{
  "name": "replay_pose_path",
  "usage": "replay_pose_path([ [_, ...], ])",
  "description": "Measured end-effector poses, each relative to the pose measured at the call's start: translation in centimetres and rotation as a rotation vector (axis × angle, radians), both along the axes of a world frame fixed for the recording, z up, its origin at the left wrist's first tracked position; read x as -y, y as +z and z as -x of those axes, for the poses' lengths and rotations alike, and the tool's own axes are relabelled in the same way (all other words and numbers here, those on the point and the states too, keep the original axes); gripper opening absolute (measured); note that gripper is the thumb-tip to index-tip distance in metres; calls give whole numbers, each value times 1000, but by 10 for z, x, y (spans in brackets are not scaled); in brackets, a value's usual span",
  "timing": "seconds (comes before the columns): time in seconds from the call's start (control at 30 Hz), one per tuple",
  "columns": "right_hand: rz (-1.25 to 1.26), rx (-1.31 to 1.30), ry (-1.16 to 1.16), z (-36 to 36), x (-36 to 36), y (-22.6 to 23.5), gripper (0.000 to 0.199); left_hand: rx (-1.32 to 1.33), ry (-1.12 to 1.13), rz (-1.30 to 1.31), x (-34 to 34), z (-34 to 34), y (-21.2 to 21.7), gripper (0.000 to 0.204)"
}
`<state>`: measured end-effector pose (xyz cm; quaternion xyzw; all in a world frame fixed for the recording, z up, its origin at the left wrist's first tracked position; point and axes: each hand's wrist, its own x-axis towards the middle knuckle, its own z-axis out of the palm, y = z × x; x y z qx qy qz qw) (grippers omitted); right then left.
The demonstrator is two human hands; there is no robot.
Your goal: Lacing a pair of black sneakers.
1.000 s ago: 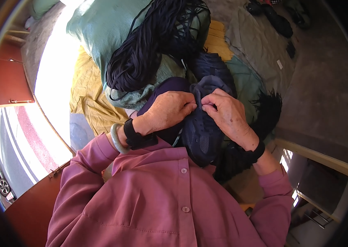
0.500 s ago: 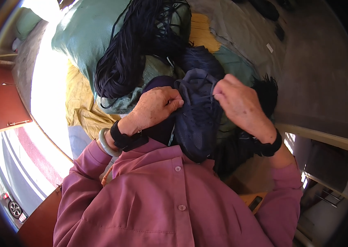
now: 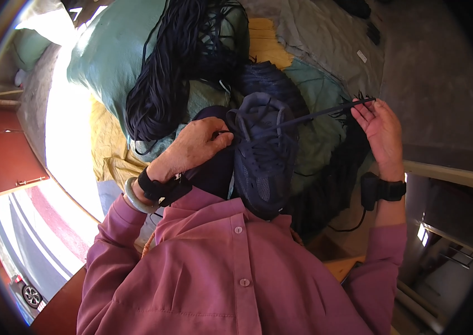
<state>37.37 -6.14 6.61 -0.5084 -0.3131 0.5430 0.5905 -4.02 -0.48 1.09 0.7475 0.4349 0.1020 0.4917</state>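
Charcoal flat fabric shoelace [image 3: 326,113] stretching taut from a dark mesh lace-up shoe [image 3: 263,164]

The shoe is lying just beside the person's dark-trousered leg [image 3: 214,174], toe pointing bodyward. The bare right hand [image 3: 383,128] is clamping the lace's end, well out rightward. The bare left hand [image 3: 198,146] is pinching near the shoe's collar, apparently on the same lace, though its fingertips are partly hidden. Beyond, long black cords [image 3: 163,95] are draping over a pale-green fabric sack [image 3: 108,61].

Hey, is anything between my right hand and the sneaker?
Nothing visible stands between them: your right hand holds a dark shoelace that runs straight to the sneaker, passing in front of the green cloth.
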Motion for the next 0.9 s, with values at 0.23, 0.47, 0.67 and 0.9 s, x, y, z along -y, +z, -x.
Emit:
replay_pose_path([
  [0.23, 35, -275, -114, -12, -5, -24, 20, -28, -9, 93, -4, 7, 2, 32],
  [0.47, 31, -237, -179, -11, -14, -28, 15, 72, 122, 446, 0, 8, 13, 40],
  [0.67, 20, -203, -169, -3, -16, -23, 12, 327, 337, 872, 2, 14, 0, 32],
  [0.9, 34, -5, -214, 13, -22, -11, 17, 624, 497, 1262, 6, 21, -20, 31],
])
